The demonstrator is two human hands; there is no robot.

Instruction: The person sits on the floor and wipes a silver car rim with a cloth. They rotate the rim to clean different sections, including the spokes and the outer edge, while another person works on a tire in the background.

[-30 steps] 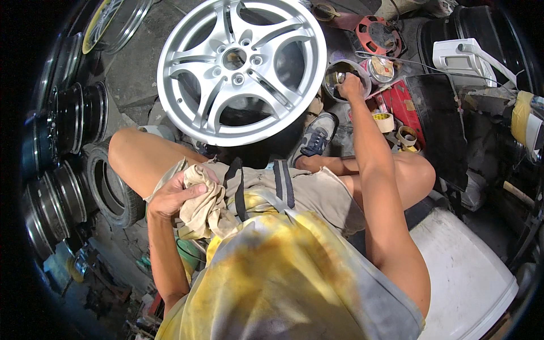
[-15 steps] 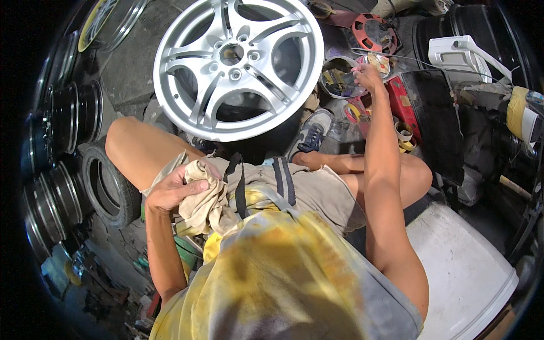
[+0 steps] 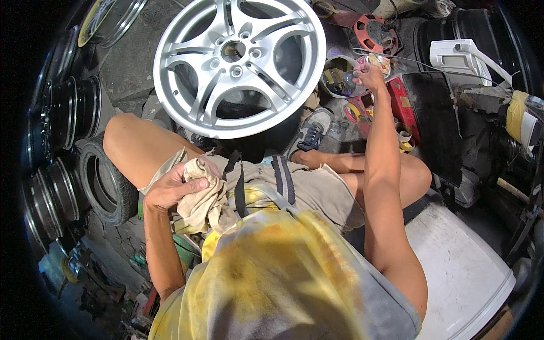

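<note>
A bunched beige cloth [image 3: 199,195] is in my left hand [image 3: 169,190], which is closed around it above my lap. My right arm reaches forward to a round white bucket [image 3: 327,90] holding several small items. Over the bucket's right rim, my right hand [image 3: 369,77] has its fingers drawn together. What lies between those fingers, possibly something small and see-through, I cannot make out. A silver alloy wheel rim [image 3: 238,97] with a spoked face stands in front of me, tilted toward me, left of the bucket.
Rolls of tape [image 3: 403,133] and a red box [image 3: 403,107] lie right of the bucket. A red reel [image 3: 375,35] and a white device [image 3: 460,59] sit farther back. On the left are a tyre [image 3: 107,184] and several dark wheel rims [image 3: 59,187]. A white panel [image 3: 453,266] is at lower right.
My right hand has shifted very slightly over the bucket's rim, its fingers still drawn together. The left hand keeps its hold on the cloth, and the wheel rim stays in place.
</note>
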